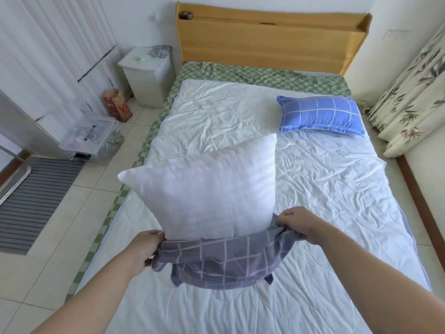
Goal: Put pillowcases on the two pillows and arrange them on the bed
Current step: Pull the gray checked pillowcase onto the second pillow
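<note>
A bare white pillow [207,189] stands upright over the bed [313,189], its lower end inside a grey-purple checked pillowcase [224,259]. My left hand [147,249] grips the left edge of the pillowcase opening. My right hand [298,222] grips the right edge of the opening. The case is bunched low around the pillow's bottom, so most of the pillow is uncovered. A second pillow [320,115] in a blue checked case lies flat at the far right of the bed near the headboard.
A wooden headboard [269,39] closes the far end. A white nightstand [147,73], a brown paper bag [118,104] and a clear plastic box [91,138] stand on the floor to the left. Patterned curtains [414,92] hang at the right.
</note>
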